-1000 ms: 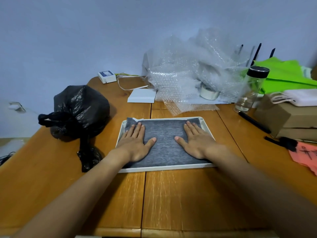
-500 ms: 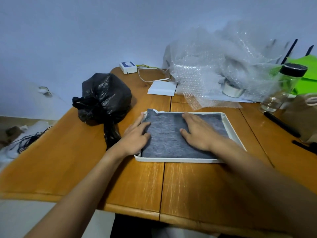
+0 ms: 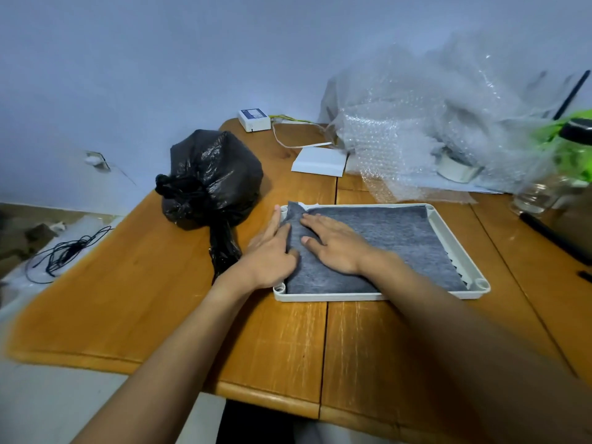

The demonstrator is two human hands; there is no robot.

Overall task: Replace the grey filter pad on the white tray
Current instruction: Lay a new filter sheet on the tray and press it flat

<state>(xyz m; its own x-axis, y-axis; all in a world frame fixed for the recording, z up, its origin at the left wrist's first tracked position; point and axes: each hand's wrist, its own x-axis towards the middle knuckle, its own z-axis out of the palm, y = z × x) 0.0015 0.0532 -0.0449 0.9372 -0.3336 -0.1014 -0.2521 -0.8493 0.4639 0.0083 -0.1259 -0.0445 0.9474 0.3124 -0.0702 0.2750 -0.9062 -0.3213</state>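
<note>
A wooden bench (image 3: 160,299) is standing against a pale blue wall (image 3: 160,59). It is carrying one white tray (image 3: 448,235), one grey filter pad (image 3: 400,238), one knotted black bag (image 3: 211,177) and a heap of bubble wrap (image 3: 416,123). The pad is lying in the tray, with its left edge riding up over the rim. The right hand (image 3: 336,248) is pressing flat on the pad's left part. The left hand (image 3: 272,254) is lying straight-fingered along that raised edge.

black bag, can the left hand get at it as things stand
Probably yes. The left hand rests at the left edge of the white tray, and the black bag sits just left of it, with nothing between them.
</note>
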